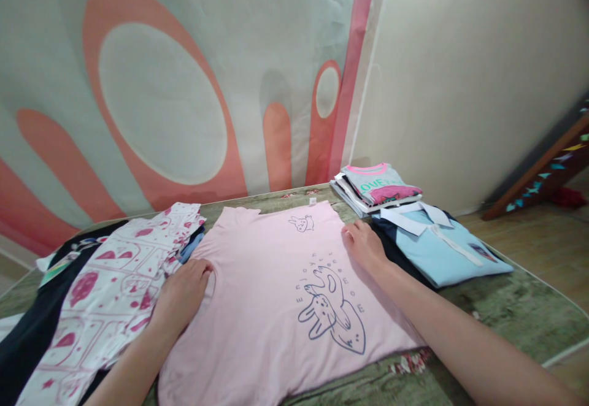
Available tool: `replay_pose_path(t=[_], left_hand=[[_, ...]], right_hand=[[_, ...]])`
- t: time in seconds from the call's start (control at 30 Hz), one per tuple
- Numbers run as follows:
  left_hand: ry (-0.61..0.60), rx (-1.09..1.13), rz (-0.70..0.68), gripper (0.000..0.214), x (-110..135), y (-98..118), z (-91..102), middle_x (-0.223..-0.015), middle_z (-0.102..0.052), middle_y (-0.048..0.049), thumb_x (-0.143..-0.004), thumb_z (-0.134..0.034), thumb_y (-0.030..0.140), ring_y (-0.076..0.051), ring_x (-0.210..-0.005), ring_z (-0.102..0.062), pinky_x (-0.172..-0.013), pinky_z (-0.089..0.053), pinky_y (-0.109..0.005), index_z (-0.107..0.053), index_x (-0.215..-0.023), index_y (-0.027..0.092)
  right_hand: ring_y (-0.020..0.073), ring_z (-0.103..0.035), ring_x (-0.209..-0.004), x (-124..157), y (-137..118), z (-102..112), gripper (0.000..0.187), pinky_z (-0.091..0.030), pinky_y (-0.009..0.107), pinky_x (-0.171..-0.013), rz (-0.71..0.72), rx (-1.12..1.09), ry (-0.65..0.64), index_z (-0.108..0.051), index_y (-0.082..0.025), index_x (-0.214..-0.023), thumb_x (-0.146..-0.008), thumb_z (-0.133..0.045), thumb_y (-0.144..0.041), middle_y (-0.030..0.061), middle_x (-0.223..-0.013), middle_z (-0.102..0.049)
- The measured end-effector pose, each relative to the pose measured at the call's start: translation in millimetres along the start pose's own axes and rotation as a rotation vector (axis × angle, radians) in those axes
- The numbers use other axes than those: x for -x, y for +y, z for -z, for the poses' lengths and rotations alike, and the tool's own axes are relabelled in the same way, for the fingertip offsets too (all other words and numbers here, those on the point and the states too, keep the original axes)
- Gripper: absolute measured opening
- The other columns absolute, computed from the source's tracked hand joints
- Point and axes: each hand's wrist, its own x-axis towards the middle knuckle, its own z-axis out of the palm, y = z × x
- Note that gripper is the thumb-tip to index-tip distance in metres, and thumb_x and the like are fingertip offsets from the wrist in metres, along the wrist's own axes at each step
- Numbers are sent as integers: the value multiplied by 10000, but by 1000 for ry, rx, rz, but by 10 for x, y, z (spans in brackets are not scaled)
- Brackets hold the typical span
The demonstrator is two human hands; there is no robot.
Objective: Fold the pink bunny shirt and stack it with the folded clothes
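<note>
T-shirt (pixel 262 289) placement is what I'd look at first from my end of the feed: pink, spread out on the table (pixel 529 311), sitting right between the two hands. My read is that it's lying sideways, neckline toward the left and hem toward the right, so the long axis goes roughly from one hand across to the other. Bunny prints are face up, nearer the hem side.

Left hand (pixel 191 286) is at that curved neck edge, fingers bent in with the tips on the cloth. Right hand (pixel 365 246) is touching the opposite edge, farther out toward the wall, fingers loosely curled. So each one has its own end, and neither is really "the nearer one". Can't tell from here if either is actually pinching fabric or just resting on it, tbh. A good chunk of the shirt, near sleeve included, spreads toward me past both hands.

Around it: white-and-pink printed garment (pixel 110 283) just beside the left hand, light blue polo (pixel 453 252) off to the right hand's outer side, and a folded stack (pixel 380 188) beyond that.
</note>
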Motion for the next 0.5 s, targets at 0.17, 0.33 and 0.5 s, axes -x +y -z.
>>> replay_pose_path(t=[0.17,0.33,0.5], left_hand=[[101,5,-55,297,53,79,57,-989,-641,-110,-941,-318,257,-261,-962,-608,-898,-459,-400,-603,-951,174],[178,111,-170,368,92,237,-36,-1319,-557,-128,-978,-335,324,-248,-1258,-494,-1088,-371,-411,-558,-1217,153],[51,84,-180,456,74,176,-309,-1406,-525,-128,-975,-351,373,-266,-1307,-477,-1100,-377,-473,-537,-1323,146]], right_hand=[[243,-479,-1211,83,-79,7,362,-372,395,-1027,227,-124,-49,-612,-215,-1200,-911,-414,-125,102,-1311,-559],[279,-554,-1129,-8,-161,-20,283,-358,437,-1022,137,-242,-184,-654,-185,-1104,-856,-525,-144,122,-1200,-642],[214,-606,-932,-699,-237,-310,288,-442,324,-876,3,-364,-148,-665,-188,-1031,-774,-570,-101,76,-1012,-676]])
